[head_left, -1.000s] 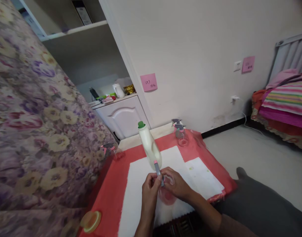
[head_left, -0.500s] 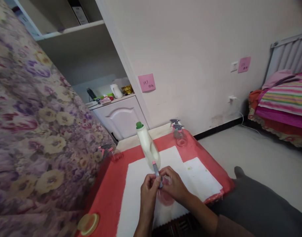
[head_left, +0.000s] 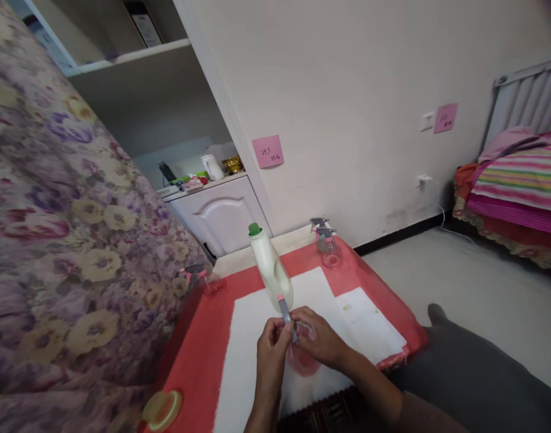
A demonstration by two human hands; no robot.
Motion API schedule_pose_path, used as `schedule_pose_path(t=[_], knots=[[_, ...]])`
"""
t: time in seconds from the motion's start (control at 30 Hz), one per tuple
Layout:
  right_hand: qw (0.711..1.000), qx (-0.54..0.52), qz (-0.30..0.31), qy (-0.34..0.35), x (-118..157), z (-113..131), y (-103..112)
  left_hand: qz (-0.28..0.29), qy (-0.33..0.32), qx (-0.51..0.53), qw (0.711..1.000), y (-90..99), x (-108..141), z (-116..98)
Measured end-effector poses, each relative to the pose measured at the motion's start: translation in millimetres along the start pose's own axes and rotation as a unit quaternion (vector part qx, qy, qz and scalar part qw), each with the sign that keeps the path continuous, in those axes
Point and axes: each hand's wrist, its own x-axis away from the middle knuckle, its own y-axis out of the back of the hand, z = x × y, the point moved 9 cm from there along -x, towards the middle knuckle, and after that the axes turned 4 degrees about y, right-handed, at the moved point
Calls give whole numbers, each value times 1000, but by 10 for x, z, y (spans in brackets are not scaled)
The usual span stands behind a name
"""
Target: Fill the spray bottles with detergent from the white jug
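A clear spray bottle [head_left: 303, 362] stands on the white cloth, its grey trigger head with a pink nozzle pointing away from me. My left hand [head_left: 271, 340] is closed, pinching the grey head between thumb and fingers. On the other side, my right hand [head_left: 321, 340] has its fingers curled round the pink collar at the neck, partly hiding it. Just beyond the nozzle rises a pale green-white jug [head_left: 270, 264] with a handle and green at its open mouth.
More spray bottles stand at the red-covered table's [head_left: 198, 355] back right [head_left: 331, 255] and far left [head_left: 212, 284]. A yellowish round lid [head_left: 162, 410] lies at the near left. A white cloth [head_left: 243, 349] covers the middle. A floral curtain [head_left: 77, 240] hangs along the left.
My right hand has shifted very slightly around the bottle's neck. Everything else looks the same.
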Motion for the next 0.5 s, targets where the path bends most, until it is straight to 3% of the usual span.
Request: schedule_pose_path(t=[0.2, 0.37, 0.5], knots=[[997, 23, -74, -19, 4, -42, 111, 5, 9, 0, 1000, -9, -4, 23], [1000, -1, -10, 15, -3, 11, 34, 2, 0, -13, 1000, 5, -14, 29], [999, 6, -45, 1, 11, -7, 77, 3, -1, -19, 1000, 7, -31, 45]])
